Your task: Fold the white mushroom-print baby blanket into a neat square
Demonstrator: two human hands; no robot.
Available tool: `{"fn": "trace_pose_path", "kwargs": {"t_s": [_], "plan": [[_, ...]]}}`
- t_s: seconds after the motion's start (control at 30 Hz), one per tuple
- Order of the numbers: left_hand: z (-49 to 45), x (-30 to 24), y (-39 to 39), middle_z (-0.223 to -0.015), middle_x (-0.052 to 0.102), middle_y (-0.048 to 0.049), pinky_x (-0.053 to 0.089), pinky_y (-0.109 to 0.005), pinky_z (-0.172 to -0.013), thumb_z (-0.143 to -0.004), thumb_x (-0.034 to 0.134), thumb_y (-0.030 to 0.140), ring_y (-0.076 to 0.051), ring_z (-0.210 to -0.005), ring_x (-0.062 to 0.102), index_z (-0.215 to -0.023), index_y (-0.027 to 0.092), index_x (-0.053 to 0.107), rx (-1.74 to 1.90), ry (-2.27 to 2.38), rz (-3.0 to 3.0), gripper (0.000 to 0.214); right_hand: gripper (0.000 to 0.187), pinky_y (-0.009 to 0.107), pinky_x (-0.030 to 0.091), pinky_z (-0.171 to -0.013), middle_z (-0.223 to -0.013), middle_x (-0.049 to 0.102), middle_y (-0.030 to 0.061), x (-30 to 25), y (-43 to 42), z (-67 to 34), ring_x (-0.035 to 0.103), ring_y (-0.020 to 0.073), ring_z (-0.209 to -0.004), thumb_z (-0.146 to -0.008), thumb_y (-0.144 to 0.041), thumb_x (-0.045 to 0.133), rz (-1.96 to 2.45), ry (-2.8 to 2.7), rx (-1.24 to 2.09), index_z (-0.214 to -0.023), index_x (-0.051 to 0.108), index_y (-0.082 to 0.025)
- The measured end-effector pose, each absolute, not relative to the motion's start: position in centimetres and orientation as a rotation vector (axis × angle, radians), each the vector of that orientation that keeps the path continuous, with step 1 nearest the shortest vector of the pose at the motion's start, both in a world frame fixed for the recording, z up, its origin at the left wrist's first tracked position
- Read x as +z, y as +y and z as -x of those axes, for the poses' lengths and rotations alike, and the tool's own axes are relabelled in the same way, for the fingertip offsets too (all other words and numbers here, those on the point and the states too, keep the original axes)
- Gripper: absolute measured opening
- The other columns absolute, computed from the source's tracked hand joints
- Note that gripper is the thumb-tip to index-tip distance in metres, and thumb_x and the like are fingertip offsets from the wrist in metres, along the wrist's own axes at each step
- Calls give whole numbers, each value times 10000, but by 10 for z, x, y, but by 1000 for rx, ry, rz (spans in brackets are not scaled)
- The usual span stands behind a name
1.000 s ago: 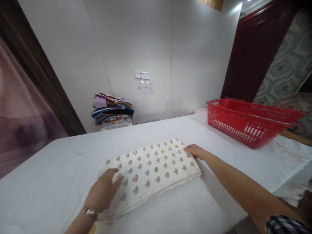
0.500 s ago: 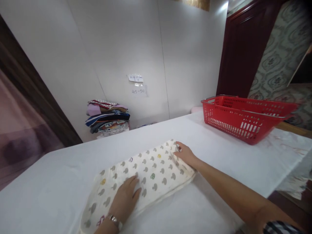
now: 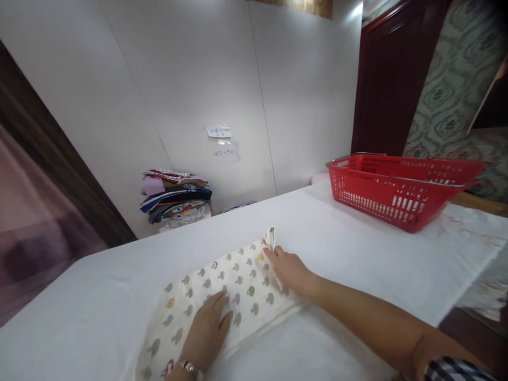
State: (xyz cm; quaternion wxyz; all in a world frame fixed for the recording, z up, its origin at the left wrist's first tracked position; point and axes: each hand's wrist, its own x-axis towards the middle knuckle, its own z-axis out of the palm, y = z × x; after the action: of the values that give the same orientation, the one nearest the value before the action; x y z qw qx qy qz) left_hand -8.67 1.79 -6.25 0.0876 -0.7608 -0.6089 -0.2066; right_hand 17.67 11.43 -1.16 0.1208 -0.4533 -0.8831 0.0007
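Note:
A cream cloth (image 3: 242,296) printed with grey mushrooms and a few coloured ones lies folded into a long strip on the white tabletop. My left hand (image 3: 208,325), a watch at its wrist, rests flat on the middle of the cloth with fingers stretched. At the cloth's right end my right hand (image 3: 289,270) grips the edge, which stands up and folds inward over the strip. Parts of its fingers are hidden behind the fabric. The kind of cloth item cannot be made out.
A red plastic basket (image 3: 392,196) with metal handles stands at the table's back right. Behind the table's far edge is a stack of folded clothes (image 3: 177,198) against the white wall. Paper labels (image 3: 224,152) are taped above it. A pink curtain (image 3: 35,227) hangs at left.
My right hand has moved left, lifting the cloth's right end and turning it inward, so the strip looks shorter. My left hand stays on the cloth.

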Motion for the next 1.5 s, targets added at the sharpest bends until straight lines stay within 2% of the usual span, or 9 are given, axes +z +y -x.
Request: {"fn": "trace_pose_path", "kwargs": {"t_s": [0.2, 0.33, 0.43, 0.53, 0.6, 0.8, 1.0, 1.17, 1.5], "plan": [[56, -4, 47, -1098, 645, -48, 498, -350, -848, -847, 394, 365, -185, -868, 642, -990, 208, 611, -618, -2008, 2286, 303, 493, 240, 340, -589, -1063, 508, 60, -10, 121, -185, 540, 135, -685, -778, -143, 427, 1335, -2494, 165, -1259, 393, -247], [33, -2, 72, -1264, 543, -74, 398, -366, -987, -851, 394, 419, -210, -1129, 521, -1119, 184, 574, -476, -2068, 2353, 400, 423, 250, 372, -734, -1069, 556, 58, -18, 145, -223, 545, 177, -885, -768, -233, 512, 1478, -2181, 494, -1190, 509, -233], [31, -30, 80, -1385, 400, -111, 257, -456, -1069, -838, 418, 429, -256, -1294, 324, -1242, 139, 495, -235, -2145, 2304, 504, 315, 245, 401, -696, -913, 637, 52, -33, 168, -254, 569, 174, -811, -769, -307, 541, 1632, -1993, 710, -1051, 619, -187], [34, -56, 80, -1421, 335, -103, 190, -478, -1088, -858, 364, 439, -251, -1327, 253, -1305, 134, 427, -143, -2140, 2290, 544, 293, 231, 418, -613, -822, 667, 59, -47, 191, -270, 588, 145, -687, -847, -305, 425, 1685, -1945, 786, -907, 669, -153], [35, -63, 78, -1429, 320, -93, 166, -469, -1097, -868, 327, 451, -240, -1334, 235, -1318, 139, 411, -151, -2115, 2286, 553, 310, 219, 422, -573, -834, 677, 62, -52, 207, -269, 593, 123, -628, -856, -219, 373, 1701, -1924, 822, -942, 662, -145], [35, -64, 76, -1429, 325, -80, 165, -459, -1099, -871, 293, 479, -232, -1334, 239, -1316, 152, 418, -193, -2102, 2273, 566, 340, 223, 429, -707, -909, 677, 57, -54, 249, -246, 609, 161, -803, -733, -141, 533, 1605, -2018, 765, -1053, 648, -166], [35, -68, 75, -1425, 339, -67, 175, -467, -1096, -866, 289, 493, -232, -1331, 246, -1312, 164, 424, -242, -2104, 2259, 570, 431, 226, 423, -730, -958, 670, 37, -61, 272, -229, 600, 167, -847, -764, -221, 517, 1496, -2109, 733, -1192, 567, -204], [34, -68, 75, -1416, 356, -73, 182, -467, -1094, -863, 311, 479, -233, -1322, 265, -1300, 161, 438, -276, -2109, 2253, 556, 308, 225, 398, -779, -1017, 650, 31, -66, 280, -228, 563, 179, -946, -720, -146, 502, 1496, -2178, 649, -966, 672, -219], [32, -64, 71, -1406, 374, -84, 184, -464, -1094, -865, 319, 478, -234, -1318, 271, -1286, 159, 450, -304, -2113, 2266, 545, 302, 243, 381, -818, -1078, 601, 43, -64, 284, -224, 516, 186, -1021, -742, -123, 452, 1616, -2197, 551, -936, 663, -217]]}}
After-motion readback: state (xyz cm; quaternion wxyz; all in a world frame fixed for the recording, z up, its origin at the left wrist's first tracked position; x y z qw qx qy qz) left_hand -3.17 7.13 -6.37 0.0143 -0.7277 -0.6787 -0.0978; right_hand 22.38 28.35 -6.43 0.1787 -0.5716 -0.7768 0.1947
